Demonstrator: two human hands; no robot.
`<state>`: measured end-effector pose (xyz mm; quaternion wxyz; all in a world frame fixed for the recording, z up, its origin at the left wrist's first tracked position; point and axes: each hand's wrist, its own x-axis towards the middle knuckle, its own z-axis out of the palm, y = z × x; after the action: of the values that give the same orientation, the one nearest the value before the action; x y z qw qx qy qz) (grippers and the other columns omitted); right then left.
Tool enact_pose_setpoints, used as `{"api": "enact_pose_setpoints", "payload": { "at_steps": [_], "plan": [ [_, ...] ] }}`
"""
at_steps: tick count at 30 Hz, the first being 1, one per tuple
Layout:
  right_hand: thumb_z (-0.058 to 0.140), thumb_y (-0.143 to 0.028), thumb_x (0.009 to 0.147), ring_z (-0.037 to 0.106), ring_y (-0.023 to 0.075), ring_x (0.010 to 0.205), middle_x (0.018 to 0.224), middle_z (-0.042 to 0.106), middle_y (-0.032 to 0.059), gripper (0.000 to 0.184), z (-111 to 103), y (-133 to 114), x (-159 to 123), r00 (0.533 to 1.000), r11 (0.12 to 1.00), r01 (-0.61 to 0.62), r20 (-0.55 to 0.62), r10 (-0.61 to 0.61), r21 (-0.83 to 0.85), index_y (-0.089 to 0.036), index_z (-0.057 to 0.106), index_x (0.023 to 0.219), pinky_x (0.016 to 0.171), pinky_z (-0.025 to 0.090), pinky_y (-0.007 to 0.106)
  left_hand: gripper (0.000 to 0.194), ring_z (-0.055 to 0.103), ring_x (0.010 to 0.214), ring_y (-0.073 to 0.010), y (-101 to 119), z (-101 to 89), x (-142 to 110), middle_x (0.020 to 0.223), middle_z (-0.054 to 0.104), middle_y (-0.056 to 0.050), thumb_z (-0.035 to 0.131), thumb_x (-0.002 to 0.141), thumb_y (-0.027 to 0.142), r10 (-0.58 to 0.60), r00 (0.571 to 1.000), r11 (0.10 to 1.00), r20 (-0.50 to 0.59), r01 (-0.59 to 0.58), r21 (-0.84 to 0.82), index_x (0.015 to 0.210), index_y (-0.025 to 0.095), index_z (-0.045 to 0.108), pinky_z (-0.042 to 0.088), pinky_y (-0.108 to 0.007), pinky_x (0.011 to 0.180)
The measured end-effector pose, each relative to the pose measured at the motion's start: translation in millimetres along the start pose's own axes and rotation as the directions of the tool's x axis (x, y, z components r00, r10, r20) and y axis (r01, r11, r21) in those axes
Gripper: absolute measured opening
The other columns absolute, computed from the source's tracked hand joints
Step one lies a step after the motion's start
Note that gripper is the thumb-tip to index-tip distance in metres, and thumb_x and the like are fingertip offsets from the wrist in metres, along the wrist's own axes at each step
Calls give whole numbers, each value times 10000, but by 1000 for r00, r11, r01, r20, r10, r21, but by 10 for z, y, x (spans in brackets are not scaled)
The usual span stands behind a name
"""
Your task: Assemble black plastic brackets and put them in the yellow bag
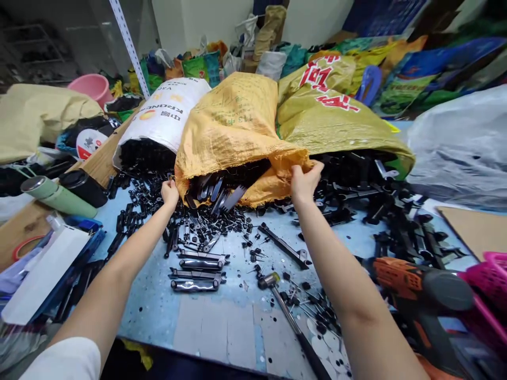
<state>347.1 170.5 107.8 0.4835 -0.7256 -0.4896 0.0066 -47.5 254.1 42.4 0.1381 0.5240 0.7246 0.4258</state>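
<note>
An orange woven sack (233, 121) lies on its side on the blue table, its frayed mouth facing me. My left hand (170, 193) is closed on the left edge of that mouth. At the right edge, my right hand (306, 180) pinches the sack's rim. Inside the opening, grey flat metal pieces (224, 196) stick out, some with forked ends. Just below the mouth spreads a pile of small black-headed pins (233, 219). Several black wrench-like tools (198, 274) lie stacked in a row nearer to me.
A white sack (166, 108) and a yellow-green sack (332, 126), both with dark parts in their mouths, flank the orange one. A hammer (289, 311) and an orange-black power drill (412, 290) lie at front right. A green flask (57, 195) is at left.
</note>
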Motion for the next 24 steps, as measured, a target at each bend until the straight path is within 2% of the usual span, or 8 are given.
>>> {"api": "enact_pose_setpoints", "payload": {
  "at_steps": [2, 3, 5, 7, 10, 14, 19, 24],
  "plan": [
    [411, -356, 858, 437, 329, 1163, 1199, 503, 186, 360, -31, -233, -185, 971, 977, 190, -130, -202, -98, -152, 487, 1146, 987, 321, 520, 232, 539, 1027, -212, 48, -122, -135, 1026, 607, -120, 369, 890, 298, 124, 992, 992, -40, -123, 20, 928, 164, 554, 391, -322, 908],
    [441, -335, 847, 470, 309, 1114, 1121, 552, 155, 288, 1, -348, -282, 942, 943, 314, -91, -324, -114, -173, 530, 1067, 981, 333, 496, 229, 525, 1043, -208, 70, -162, -218, 1029, 596, -115, 371, 891, 312, 231, 973, 972, -6, -231, 36, 920, 174, 551, 375, -326, 936],
    [448, -291, 841, 529, 267, 975, 953, 603, 113, 181, 136, -522, -448, 826, 832, 551, 183, -534, -60, -185, 571, 921, 915, 394, 442, 219, 515, 1050, -214, 94, -204, -368, 1018, 588, -110, 396, 881, 329, 432, 895, 897, 113, -439, 50, 903, 182, 555, 364, -343, 959],
    [455, -270, 830, 535, 249, 916, 912, 605, 100, 161, 310, -589, -563, 728, 787, 617, 373, -576, 10, -182, 576, 888, 858, 429, 404, 220, 485, 1109, -232, 74, -226, -425, 1099, 562, -121, 420, 870, 323, 470, 871, 873, 143, -483, 70, 974, 179, 549, 352, -375, 977],
    [465, -294, 832, 519, 265, 967, 990, 593, 117, 224, 510, -510, -692, 768, 826, 563, 379, -515, -19, -169, 569, 986, 861, 430, 404, 310, 369, 1244, -284, -75, -316, -204, 1306, 427, -171, 466, 855, 289, 243, 969, 957, -36, -233, 172, 1136, 157, 469, 304, -453, 1013],
    [438, -384, 865, 516, 285, 996, 1049, 586, 130, 318, 616, -255, -975, 774, 842, 539, 408, -484, -23, -186, 552, 1086, 876, 423, 432, 410, 339, 1248, -338, -428, -605, 487, 1347, 345, -241, 542, 832, 216, -36, 979, 968, -201, 84, 238, 1183, 86, 375, 300, -520, 996],
    [432, -481, 869, 471, 299, 1118, 1173, 542, 130, 423, 818, -1, -1397, 736, 835, 549, 463, -494, 19, -237, 507, 1206, 1016, 299, 528, 443, 360, 1198, -295, -583, -857, 1222, 1283, 394, -229, 553, 875, 275, -11, 981, 944, -191, 74, 322, 1171, 29, 334, 296, -515, 1007],
    [368, -489, 900, 415, 293, 1159, 1215, 472, 169, 529, 1094, 102, -1488, 743, 863, 504, 489, -458, 42, -149, 436, 1299, 988, 349, 500, 460, 301, 1235, -264, -359, -726, 1662, 1327, 367, -179, 432, 935, 370, 113, 987, 900, -115, -52, 434, 1239, 45, 317, 244, -494, 1038]
  ]
}}
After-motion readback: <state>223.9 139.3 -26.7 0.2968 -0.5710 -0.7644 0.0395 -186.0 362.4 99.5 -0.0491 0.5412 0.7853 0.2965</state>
